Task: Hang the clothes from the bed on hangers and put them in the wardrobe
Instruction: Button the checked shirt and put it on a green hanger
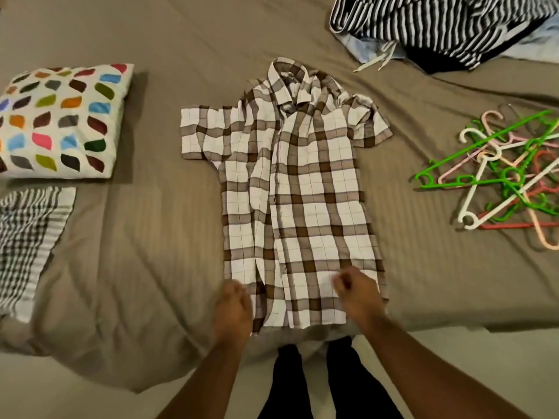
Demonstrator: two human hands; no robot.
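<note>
big tan bed (pixel 151 237) fills the view, no wardrobe anywhere in shot. the plaid shirt (pixel 302 192) lies flat in the middle of it, buttoned, collar away from me and hem at the near edge. one sleeve is spread out neatly, the other is bunched up by the collar. the heap of hangers (pixel 502 179) sits well off to my right, and more striped clothes (pixel 423 22) wait in the far corner.

what could go wrong, as i see it: the shirt is buttoned up, so getting a hanger in through the neck may snag or pop the collar out of shape. those hangers are all tangled too, so pulling one could drag the whole pile along or off the bed. and the hem is right at the mattress edge, so a careless tug may slide the shirt to the floor.

pose: both forearms reach straight in from below. my left hand (pixel 233 309) is at the hem's left corner and my right hand (pixel 357 293) is over the right side of the hem. the fingers on both are curled in, but it's blurry and i honestly can't tell if they're pinching fabric or just clenched above it.
</note>
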